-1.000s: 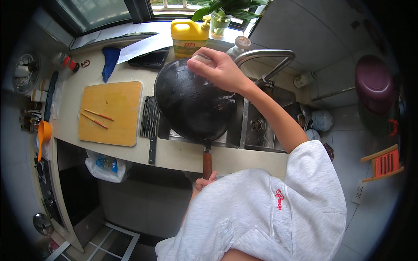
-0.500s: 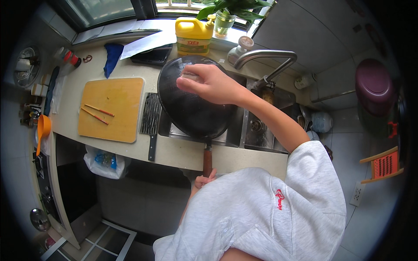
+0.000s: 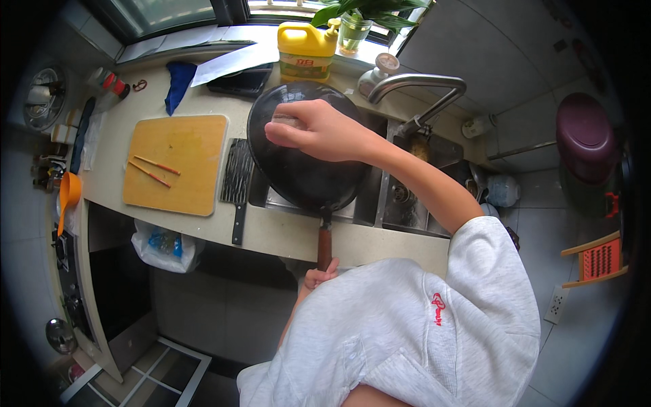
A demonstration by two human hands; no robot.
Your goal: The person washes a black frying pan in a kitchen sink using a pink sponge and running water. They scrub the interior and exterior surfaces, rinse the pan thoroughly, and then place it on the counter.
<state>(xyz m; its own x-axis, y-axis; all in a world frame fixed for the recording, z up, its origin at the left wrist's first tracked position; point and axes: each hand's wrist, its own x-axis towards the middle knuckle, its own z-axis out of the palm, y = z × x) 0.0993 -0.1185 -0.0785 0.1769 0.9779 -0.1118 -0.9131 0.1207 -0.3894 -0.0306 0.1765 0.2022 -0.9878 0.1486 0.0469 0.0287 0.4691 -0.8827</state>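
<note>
A large black wok (image 3: 308, 180) with a brown wooden handle (image 3: 325, 247) lies over the left basin of the sink, its handle toward me. My left hand (image 3: 321, 274) is closed at the end of that handle, partly covered by my shirt. From the right my other arm reaches across the wok. My right hand (image 3: 319, 129) is closed on a small greyish scrubbing pad (image 3: 289, 121), pressing it near the wok's far left part. Most of the pad is hidden by the fingers.
Left of the wok lie a cleaver (image 3: 236, 176) and a wooden cutting board (image 3: 176, 152) with chopsticks (image 3: 154, 169). A yellow pump jug (image 3: 306, 54) stands behind. The steel faucet (image 3: 424, 81) arches over the right sink basin (image 3: 407, 203). An orange ladle (image 3: 68, 193) is far left.
My right hand has slid slightly left across the wok with the pad. The left hand keeps its place at the handle. The whole view has shifted a little.
</note>
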